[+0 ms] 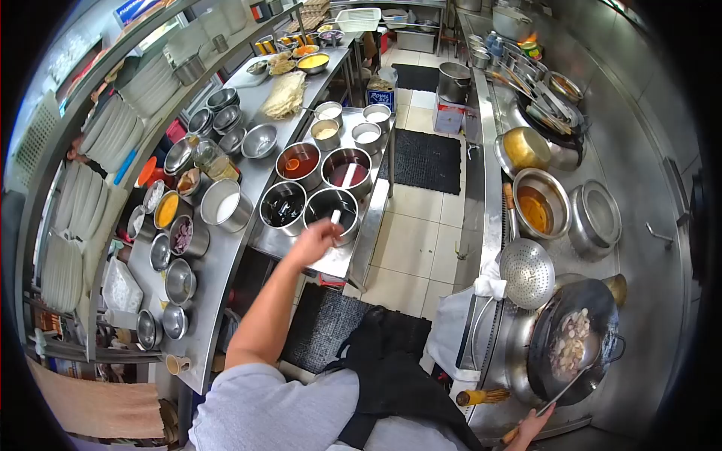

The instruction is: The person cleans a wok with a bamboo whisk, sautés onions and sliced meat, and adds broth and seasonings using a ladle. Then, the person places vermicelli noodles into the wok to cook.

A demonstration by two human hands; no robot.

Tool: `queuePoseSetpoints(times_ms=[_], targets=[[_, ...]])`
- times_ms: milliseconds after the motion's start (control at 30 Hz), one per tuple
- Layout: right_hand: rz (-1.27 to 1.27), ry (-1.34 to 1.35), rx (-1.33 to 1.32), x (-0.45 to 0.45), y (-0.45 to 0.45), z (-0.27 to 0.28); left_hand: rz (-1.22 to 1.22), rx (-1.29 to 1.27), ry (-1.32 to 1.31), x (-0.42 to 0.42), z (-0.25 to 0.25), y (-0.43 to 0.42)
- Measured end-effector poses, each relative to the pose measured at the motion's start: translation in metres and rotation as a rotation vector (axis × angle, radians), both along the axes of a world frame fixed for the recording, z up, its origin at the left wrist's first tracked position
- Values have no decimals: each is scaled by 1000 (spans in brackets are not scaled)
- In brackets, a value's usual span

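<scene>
- Reaches forward with the left hand (316, 244) over the steel pot (348, 234), nearest on the right of four large ones on a steel trolley (331, 263).
- Pinches a white handle (335, 216) between the fingers of that hand; cannot tell the shape of its far end, lost in the pot.
- Shows dark contents in that pot and in its left neighbour (264, 197), with red liquid in the two behind.
- Grips a ladle (560, 393) by its wooden end in the right hand (535, 423), fingers wrapped around, low at the right.
- Rests the ladle's bowl inside a black wok (602, 308), beside sliced food (570, 338), pale and browned, lying spread along the bottom.
- Includes, on the cooking range near the wok, a perforated skimmer (526, 274) just beyond and a bristle brush (485, 397) just to the left.
- Includes, farther along the range, a steel pot of amber liquid (534, 211).
- Displays, on the left-hand counter (197, 353), steel bowls (180, 281) and a clear bottle (214, 159) of yellowish liquid.
</scene>
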State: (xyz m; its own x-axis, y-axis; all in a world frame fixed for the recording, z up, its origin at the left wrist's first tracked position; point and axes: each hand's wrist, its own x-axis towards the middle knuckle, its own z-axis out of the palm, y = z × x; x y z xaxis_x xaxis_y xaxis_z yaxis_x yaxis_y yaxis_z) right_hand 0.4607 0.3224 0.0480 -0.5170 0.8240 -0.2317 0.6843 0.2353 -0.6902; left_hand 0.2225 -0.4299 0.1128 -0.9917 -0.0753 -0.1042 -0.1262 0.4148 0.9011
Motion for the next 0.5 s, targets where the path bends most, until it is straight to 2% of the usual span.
queuePoseSetpoints(times_ms=[167,233,267,333,500], targets=[[-20,-36,22,-5,-19,7,266,168,68,-102,37,-93],[63,-132,-15,-11,-28,12,382,299,33,-144,49,-135],[67,-131,-7,-7,-23,0,459,273,27,-161,55,-150],[340,-151,361,9,22,-49,576,222,27,-199,52,-186],[353,-303,373,-21,-71,-5,624,96,-93,-264,45,-247]])
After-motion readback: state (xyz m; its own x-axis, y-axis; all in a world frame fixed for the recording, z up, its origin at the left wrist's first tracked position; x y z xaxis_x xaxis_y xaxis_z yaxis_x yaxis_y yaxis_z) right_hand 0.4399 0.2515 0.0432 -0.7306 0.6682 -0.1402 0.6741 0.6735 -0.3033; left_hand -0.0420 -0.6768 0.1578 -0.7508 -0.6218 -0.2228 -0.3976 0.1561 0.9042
